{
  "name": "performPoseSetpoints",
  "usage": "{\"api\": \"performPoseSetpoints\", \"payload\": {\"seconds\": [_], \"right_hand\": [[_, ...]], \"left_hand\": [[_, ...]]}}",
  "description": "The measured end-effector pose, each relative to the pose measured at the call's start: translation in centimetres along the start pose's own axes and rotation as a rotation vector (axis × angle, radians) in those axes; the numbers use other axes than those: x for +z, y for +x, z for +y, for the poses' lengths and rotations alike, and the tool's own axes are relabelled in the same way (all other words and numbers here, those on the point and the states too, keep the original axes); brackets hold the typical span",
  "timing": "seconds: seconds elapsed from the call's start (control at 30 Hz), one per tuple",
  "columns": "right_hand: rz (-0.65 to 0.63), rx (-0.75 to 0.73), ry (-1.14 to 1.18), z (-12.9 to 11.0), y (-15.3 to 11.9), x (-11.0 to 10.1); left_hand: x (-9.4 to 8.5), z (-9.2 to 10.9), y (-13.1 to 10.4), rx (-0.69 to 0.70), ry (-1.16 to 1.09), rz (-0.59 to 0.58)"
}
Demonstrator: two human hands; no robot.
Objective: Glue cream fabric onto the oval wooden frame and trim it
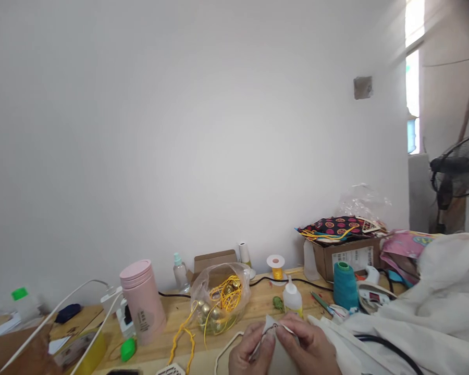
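At the bottom of the view, my left hand (254, 350) and my right hand (308, 348) are close together, both closed in a pinch. Between the fingertips is a piece of white fabric (270, 320) with a thin dark line, perhaps a cord or edging, along it. Its lower part is partly hidden by my hands. Just beyond my right hand stands a small white squeeze bottle (292, 297) with a pointed nozzle. A clear plastic bag (199, 284) holding gold balls and yellow cord lies ahead of my left hand.
A pink tumbler (143, 302), a yellow tape roll (89, 354) and white cables stand left. A teal thread cone (344, 286), a spool of yellow cord (276, 268) and a cardboard box (344, 255) are right. White cloth (445, 291) covers the right side; a wall (203, 130) rises behind.
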State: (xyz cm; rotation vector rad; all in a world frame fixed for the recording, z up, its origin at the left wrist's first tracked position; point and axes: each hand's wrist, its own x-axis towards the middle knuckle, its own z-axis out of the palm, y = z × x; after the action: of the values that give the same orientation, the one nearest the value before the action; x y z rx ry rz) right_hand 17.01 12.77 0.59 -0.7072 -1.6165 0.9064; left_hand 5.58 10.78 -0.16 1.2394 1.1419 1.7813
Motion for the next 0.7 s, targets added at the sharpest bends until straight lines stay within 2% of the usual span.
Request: {"api": "performPoseSetpoints", "payload": {"seconds": [0.2,0.37,0.43,0.57,0.63,0.7], "right_hand": [[0.012,0.107,0.175,1.1,0.0,0.7],[0.081,0.198,0.264,1.6,-0.1,0.8],[0.143,0.216,0.267,1.4,-0.1,0.6],[0.258,0.285,0.387,1.0,0.2,0.1],[0.228,0.323,0.445,0.9,0.3,-0.1],[0.137,0.335,0.462,1.0,0.3,-0.1]], "left_hand": [[-0.6,-1.1,0.3,-0.173,-0.116,0.13],[-1.0,-1.6,0.4,-0.392,-0.303,0.057],[-0.8,-1.2,0.2,-0.407,-0.29,0.011],[-0.2,-0.2,-0.5,-0.353,-0.201,-0.102],[-0.1,0.1,-0.7,-0.342,-0.197,-0.141],[-0.1,0.2,-0.7,-0.336,-0.203,-0.135]]}}
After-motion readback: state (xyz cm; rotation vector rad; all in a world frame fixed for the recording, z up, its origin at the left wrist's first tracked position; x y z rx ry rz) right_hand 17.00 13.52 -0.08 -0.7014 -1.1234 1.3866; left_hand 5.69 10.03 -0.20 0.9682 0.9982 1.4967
